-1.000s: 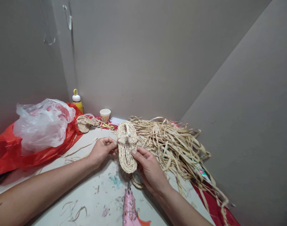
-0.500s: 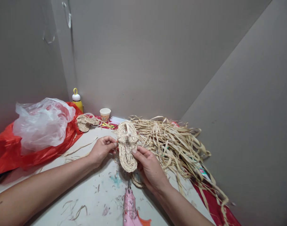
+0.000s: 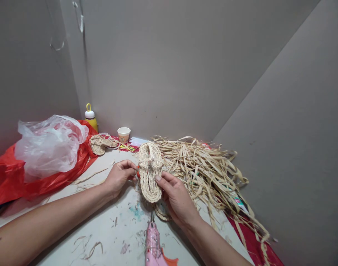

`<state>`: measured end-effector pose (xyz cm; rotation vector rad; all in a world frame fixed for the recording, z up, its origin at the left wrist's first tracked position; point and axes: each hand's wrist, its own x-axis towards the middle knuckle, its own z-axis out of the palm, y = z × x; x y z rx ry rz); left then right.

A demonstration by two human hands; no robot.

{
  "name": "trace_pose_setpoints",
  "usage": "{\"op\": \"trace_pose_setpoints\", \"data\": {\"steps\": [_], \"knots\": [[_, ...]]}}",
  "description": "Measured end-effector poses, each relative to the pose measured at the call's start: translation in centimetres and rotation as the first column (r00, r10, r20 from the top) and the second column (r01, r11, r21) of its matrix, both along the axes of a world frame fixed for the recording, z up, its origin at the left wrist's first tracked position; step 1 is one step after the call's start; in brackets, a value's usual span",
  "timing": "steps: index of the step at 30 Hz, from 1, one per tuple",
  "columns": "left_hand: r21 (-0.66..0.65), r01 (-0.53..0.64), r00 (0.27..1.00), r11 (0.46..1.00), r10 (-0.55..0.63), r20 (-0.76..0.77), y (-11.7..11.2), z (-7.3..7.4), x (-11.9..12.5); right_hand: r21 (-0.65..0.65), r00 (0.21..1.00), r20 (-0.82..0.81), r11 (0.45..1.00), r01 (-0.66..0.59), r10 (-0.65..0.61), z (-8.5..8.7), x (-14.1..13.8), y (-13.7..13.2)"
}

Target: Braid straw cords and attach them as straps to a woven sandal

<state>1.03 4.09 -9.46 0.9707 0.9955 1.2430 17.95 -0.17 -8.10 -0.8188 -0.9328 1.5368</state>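
A small woven straw sandal, with a braided strap across it, stands nearly upright before me, its sole facing me. My right hand grips its lower right edge, thumb on the front and fingers behind. At the strap's left end, the thumb and fingertips of my left hand are pinched together; what lies between them is too small to make out. An orange-red thing, mostly hidden, shows between those fingertips and the sandal. Below the sandal, a pink glue gun with an orange trigger points away from me.
Loose straw strips heap up at the right. Far left lie a red bag and a clear plastic bag. Toward the wall stand a yellow bottle, another woven straw piece, a paper cup and white sticks.
My left fingertips have shifted very slightly, and more of the orange-red thing shows beside them. The sandal and my right hand stay in place.
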Motion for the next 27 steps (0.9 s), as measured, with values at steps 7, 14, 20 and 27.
{"op": "trace_pose_setpoints", "data": {"steps": [7, 14, 20, 27], "knots": [[0.001, -0.004, 0.996, 1.0, 0.004, -0.091, 0.2, -0.1, -0.1, -0.065, 0.996, 0.046, 0.995, 0.076, -0.073, -0.6, 0.1, 0.4], [0.229, -0.126, 0.862, 0.965, 0.221, -0.456, 3.0, 1.0, -3.3, -0.139, 0.989, 0.123, 0.986, 0.097, -0.079, -0.4, 0.2, 0.6], [0.448, -0.327, 0.448, 0.832, 0.554, -0.701, 6.2, 2.9, -10.1, -0.162, 0.983, 0.154, 0.979, 0.126, -0.101, -0.2, 0.2, 0.6], [0.404, -0.365, 0.181, 0.839, 0.49, -0.853, 6.9, 2.4, -12.6, -0.147, 0.985, 0.168, 0.986, 0.074, -0.048, -0.1, 0.3, 0.5]]}}
